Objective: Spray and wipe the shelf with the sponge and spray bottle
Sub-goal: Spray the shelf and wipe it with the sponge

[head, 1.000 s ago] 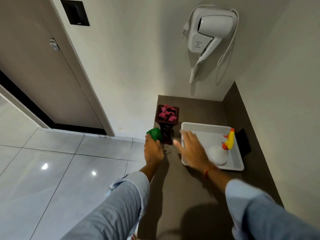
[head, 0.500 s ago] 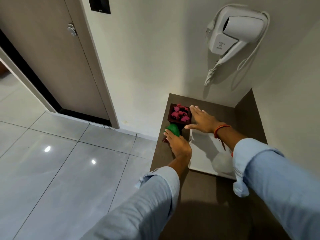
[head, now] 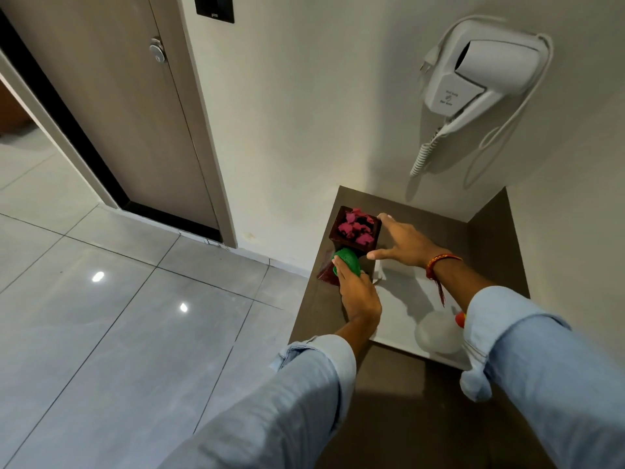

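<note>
A dark brown shelf [head: 389, 418] fills the corner under the wall. My left hand [head: 358, 292] presses a green sponge [head: 348, 262] onto its left edge, against the base of a dark red vase [head: 355, 231] with pink flowers. My right hand [head: 402, 245] is spread open beside the vase's rim, fingertips touching it. The spray bottle [head: 438, 333], white and rounded, lies in a white tray [head: 399, 306]; my right sleeve hides its yellow and red head apart from a red speck.
A white wall-mounted hair dryer [head: 473, 72] with a coiled cord hangs above the shelf. A beige door [head: 111, 106] stands to the left. Glossy grey floor tiles [head: 118, 316] lie below the shelf's left edge.
My right hand moved from the tray up to the vase's rim. My left hand stayed on the sponge by the vase. The view shifted nearer and to the left.
</note>
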